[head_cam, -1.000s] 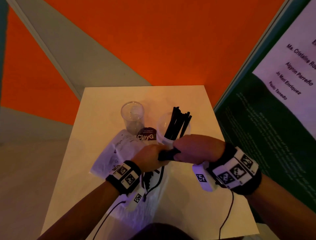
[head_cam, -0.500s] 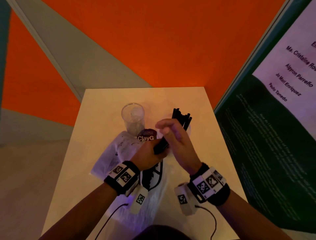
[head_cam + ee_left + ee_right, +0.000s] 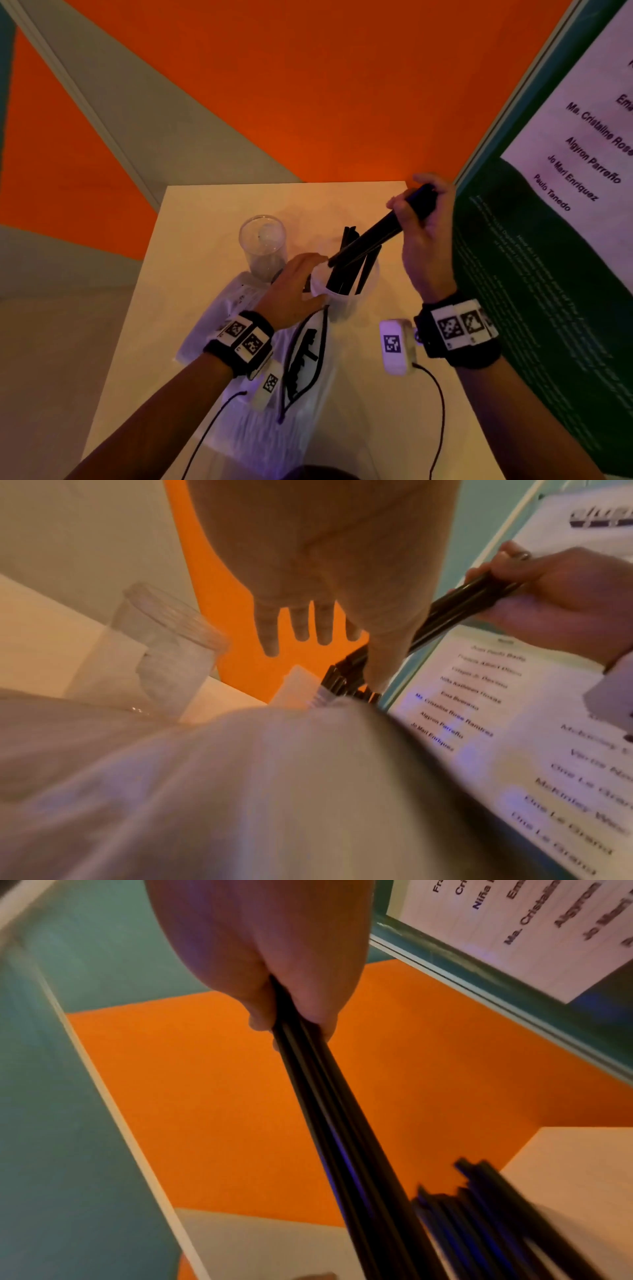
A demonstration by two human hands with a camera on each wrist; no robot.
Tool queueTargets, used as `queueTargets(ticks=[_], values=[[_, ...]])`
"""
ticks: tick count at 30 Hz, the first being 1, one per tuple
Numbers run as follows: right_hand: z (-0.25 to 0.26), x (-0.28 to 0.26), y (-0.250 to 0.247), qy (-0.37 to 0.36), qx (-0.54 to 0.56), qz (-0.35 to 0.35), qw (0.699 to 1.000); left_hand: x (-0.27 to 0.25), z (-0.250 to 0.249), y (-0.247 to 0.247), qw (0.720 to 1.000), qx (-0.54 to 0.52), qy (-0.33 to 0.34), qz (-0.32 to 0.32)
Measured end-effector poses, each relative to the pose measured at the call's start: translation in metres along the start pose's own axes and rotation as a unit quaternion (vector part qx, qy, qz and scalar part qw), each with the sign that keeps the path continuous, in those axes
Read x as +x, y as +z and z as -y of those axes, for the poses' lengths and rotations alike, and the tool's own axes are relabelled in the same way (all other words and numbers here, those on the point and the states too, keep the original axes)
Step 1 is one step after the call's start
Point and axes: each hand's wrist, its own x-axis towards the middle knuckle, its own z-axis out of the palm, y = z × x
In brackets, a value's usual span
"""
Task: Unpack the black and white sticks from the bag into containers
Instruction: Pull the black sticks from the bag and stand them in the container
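Observation:
My right hand is raised at the table's far right and grips a bundle of black sticks by its upper end. The bundle slants down-left, and its lower tips hang over the translucent cup, which holds several more black sticks. The right wrist view shows the fist closed round the bundle. My left hand lies beside the cup's left rim above the white bag, its fingers straight and spread. The empty clear jar stands left of the cup.
The small pale table sits in a corner against an orange wall. A dark green board with a printed sheet runs close along the right side, right beside my right hand. Wrist-camera cables trail over the table's near part.
My right hand has drawn the black bundle up out of the bag and swung it up and right over the cup. The left hand let go of the bundle and opened beside the cup.

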Motion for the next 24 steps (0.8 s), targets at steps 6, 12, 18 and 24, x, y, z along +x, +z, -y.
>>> queueTargets(ticks=[6,12,18,24], values=[[-0.066,-0.018,-0.002,0.12,-0.125,0.022,0.985,-0.002,0.013,0.005,0.987,0.138,0.031,0.076],[-0.116,-0.034,0.003,0.209,-0.293,0.123,0.925,-0.006,0.015,0.009,0.986,0.142,0.033,0.087],[-0.143,-0.012,0.03,0.115,-0.472,0.227,0.844,-0.006,0.011,0.005,0.985,0.133,0.073,0.084],[-0.145,-0.011,0.057,0.083,-0.311,0.288,0.902,-0.002,0.011,0.002,0.98,0.155,0.087,0.087]])
